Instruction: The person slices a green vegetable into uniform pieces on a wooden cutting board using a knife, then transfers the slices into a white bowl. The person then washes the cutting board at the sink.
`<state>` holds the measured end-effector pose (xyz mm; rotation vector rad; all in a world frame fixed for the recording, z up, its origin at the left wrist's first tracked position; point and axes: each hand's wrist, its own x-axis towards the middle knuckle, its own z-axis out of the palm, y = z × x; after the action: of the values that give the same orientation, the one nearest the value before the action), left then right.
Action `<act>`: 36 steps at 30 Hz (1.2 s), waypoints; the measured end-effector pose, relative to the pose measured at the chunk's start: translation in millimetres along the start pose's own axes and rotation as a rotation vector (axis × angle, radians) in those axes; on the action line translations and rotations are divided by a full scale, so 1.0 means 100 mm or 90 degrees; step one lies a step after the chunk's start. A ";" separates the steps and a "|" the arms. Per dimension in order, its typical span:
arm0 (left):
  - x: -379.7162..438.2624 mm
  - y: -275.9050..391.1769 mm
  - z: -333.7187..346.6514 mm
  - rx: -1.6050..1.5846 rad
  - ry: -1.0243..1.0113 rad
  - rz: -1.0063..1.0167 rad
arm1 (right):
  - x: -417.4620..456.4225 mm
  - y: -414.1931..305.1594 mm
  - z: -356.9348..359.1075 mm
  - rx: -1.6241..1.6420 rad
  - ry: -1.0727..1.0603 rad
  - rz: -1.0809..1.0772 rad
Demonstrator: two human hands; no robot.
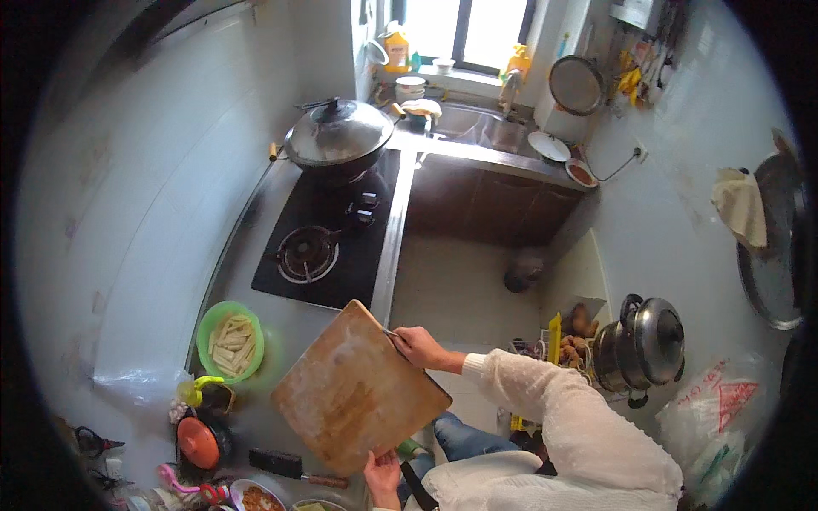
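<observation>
A worn wooden cutting board [361,396] is held tilted over the counter's front edge. My right hand [418,347] grips its far side edge, where a small piece of metal shows by the fingers. My left hand [382,474] holds the board's near edge, palm turned up and fingertips against the wood. Below the board lies a cleaver [275,462] with a wooden handle, flat on the grey counter [249,409]. A green plastic bowl [208,319] of pale cut strips stands beyond the board's left corner.
A lidded wok [339,137] sits on the black gas stove [377,249]; its near burner [307,255] is bare. A red-lidded pot [198,442], a bowl of brown food [255,497] and scissors [96,442] crowd the near left. A steamer pot [639,345] stands at right.
</observation>
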<state>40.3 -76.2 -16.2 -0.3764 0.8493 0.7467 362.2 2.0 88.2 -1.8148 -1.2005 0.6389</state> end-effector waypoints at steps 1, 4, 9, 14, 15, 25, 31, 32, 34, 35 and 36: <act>-0.01 -0.01 -0.02 0.013 0.005 -0.004 | -0.11 -0.01 -0.07 0.016 0.012 0.036; -0.22 -0.05 0.02 0.055 -0.006 -0.032 | -0.52 -0.03 -0.39 0.031 0.071 0.090; -0.51 -0.24 0.56 0.164 -0.058 -0.091 | -1.24 0.03 -1.09 0.053 0.270 0.085; -0.33 -0.45 1.42 0.276 -0.160 -0.059 | -1.78 -0.12 -1.70 0.245 0.418 0.272; -0.25 -0.56 1.66 0.309 -0.186 -0.029 | -1.83 -0.07 -1.79 0.305 0.451 0.302; 0.61 -1.88 3.62 0.494 -0.367 -0.049 | -1.63 0.52 -2.81 0.609 0.681 0.239; 1.27 -2.53 4.47 0.529 -0.352 -0.103 | -1.23 0.48 -3.40 0.739 0.653 0.254; 1.39 -2.60 4.60 0.546 -0.354 -0.093 | -1.18 0.50 -3.47 0.778 0.628 0.249; 1.77 -2.67 4.83 0.583 -0.394 -0.112 | -1.01 0.57 -3.62 0.819 0.586 0.236; 1.94 -2.72 4.93 0.600 -0.414 -0.122 | -0.86 0.60 -3.69 0.831 0.587 0.224; 1.97 -2.83 5.11 0.606 -0.416 -0.117 | -0.72 0.65 -3.73 0.842 0.587 0.215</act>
<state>605.0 109.2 147.5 0.6117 0.4534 0.1976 653.7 -212.8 221.2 -0.8785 0.2241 0.4639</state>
